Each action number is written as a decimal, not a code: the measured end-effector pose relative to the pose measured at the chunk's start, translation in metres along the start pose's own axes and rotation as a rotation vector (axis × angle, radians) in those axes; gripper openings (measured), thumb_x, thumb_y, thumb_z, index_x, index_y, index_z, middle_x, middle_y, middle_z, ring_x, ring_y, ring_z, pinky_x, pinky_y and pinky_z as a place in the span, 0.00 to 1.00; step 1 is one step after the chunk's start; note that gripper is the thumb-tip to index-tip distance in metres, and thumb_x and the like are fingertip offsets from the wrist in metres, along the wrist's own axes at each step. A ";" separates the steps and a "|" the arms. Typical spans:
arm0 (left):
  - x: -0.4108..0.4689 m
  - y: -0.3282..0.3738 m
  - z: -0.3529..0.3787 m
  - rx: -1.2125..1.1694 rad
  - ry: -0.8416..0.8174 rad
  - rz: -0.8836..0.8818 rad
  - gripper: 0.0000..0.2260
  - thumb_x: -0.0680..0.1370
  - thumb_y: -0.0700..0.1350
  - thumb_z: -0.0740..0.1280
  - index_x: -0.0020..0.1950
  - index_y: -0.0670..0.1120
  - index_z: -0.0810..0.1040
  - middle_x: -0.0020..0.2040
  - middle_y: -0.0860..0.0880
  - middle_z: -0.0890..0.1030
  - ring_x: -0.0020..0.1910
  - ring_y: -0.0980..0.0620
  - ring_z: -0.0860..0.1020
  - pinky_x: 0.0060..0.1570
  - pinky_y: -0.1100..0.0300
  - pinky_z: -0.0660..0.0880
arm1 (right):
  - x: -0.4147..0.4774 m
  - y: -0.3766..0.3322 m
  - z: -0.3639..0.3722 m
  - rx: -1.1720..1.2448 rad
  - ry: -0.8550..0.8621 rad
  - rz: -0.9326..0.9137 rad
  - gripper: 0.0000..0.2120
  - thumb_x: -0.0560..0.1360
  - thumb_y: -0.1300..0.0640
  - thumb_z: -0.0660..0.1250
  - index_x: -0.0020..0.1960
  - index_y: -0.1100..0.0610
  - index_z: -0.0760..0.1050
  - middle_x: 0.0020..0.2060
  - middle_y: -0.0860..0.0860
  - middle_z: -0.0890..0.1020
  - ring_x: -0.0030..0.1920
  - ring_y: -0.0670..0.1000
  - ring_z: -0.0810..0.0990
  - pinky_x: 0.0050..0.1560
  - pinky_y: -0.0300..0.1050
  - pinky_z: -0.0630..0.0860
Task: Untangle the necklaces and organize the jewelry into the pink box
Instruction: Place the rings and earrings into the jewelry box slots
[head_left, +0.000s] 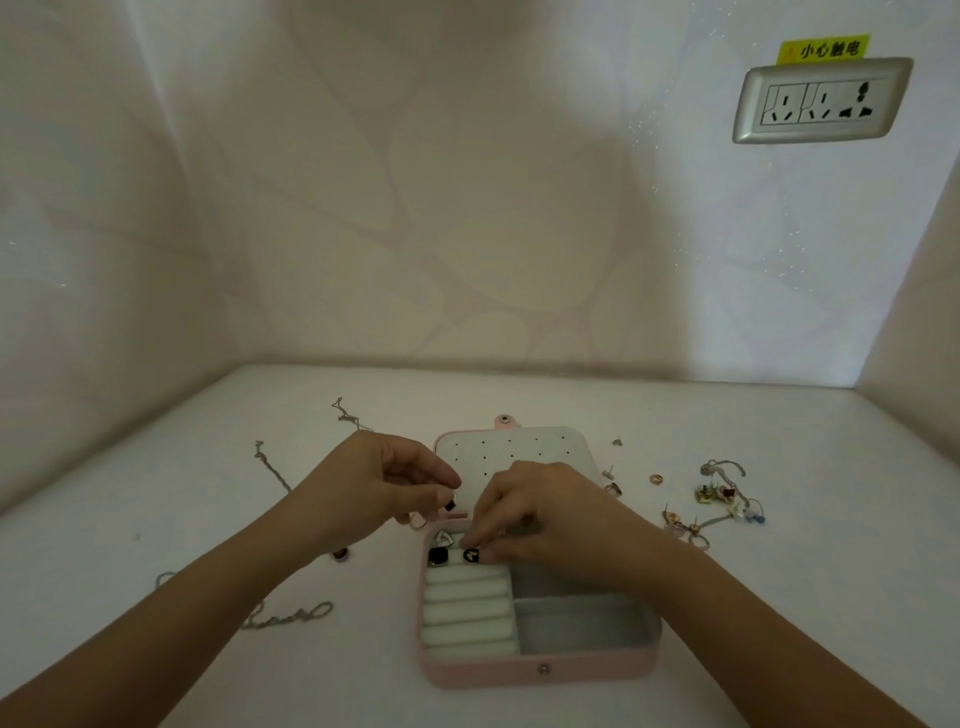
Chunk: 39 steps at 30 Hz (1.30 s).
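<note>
The pink box (540, 670) lies open on the white table, its perforated lid (514, 452) flat behind it. Three rings sit in the top slot of its white ring rolls (467, 608): a black square one (438, 556), a white triangular one (442, 537) and a black heart one (471, 555). My right hand (540, 514) reaches into that top row, its fingertips at the heart ring. My left hand (384, 480) hovers left of the lid and pinches a small dark-stoned ring (451, 502). Thin necklace chains (272, 467) lie to the left.
A tangled pile of chains and charms (719, 491) lies right of the box, with loose rings (657, 478) and ear studs (610, 472) nearby. Another chain (291, 616) lies under my left forearm. A wall socket (823, 101) is at upper right. Walls enclose the table.
</note>
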<state>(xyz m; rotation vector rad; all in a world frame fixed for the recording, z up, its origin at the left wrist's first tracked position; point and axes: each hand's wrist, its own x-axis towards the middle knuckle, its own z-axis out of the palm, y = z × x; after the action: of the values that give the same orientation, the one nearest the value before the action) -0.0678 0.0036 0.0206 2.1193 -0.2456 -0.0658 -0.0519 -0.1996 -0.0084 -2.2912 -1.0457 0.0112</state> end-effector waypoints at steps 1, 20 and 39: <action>0.000 -0.001 -0.002 0.000 -0.007 -0.010 0.05 0.72 0.35 0.72 0.43 0.45 0.84 0.32 0.48 0.83 0.31 0.57 0.78 0.31 0.69 0.72 | 0.000 -0.001 0.001 -0.045 -0.031 -0.024 0.08 0.72 0.56 0.72 0.51 0.51 0.84 0.47 0.46 0.83 0.48 0.42 0.75 0.50 0.33 0.69; 0.006 -0.010 -0.012 0.041 -0.208 -0.069 0.07 0.72 0.39 0.74 0.40 0.51 0.85 0.34 0.46 0.81 0.30 0.56 0.73 0.30 0.66 0.66 | -0.003 -0.004 -0.006 -0.205 -0.177 -0.002 0.13 0.75 0.50 0.68 0.60 0.45 0.79 0.57 0.41 0.74 0.52 0.39 0.70 0.56 0.37 0.68; 0.033 0.006 0.012 0.202 -0.282 -0.150 0.06 0.69 0.40 0.76 0.36 0.50 0.82 0.32 0.50 0.83 0.27 0.56 0.73 0.37 0.59 0.69 | -0.008 0.012 -0.023 -0.037 -0.240 0.145 0.11 0.75 0.53 0.70 0.55 0.42 0.81 0.52 0.40 0.78 0.52 0.38 0.74 0.53 0.33 0.71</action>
<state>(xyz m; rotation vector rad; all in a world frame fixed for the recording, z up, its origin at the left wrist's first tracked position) -0.0382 -0.0156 0.0208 2.3252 -0.2683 -0.4465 -0.0436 -0.2231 0.0015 -2.4390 -1.0002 0.3351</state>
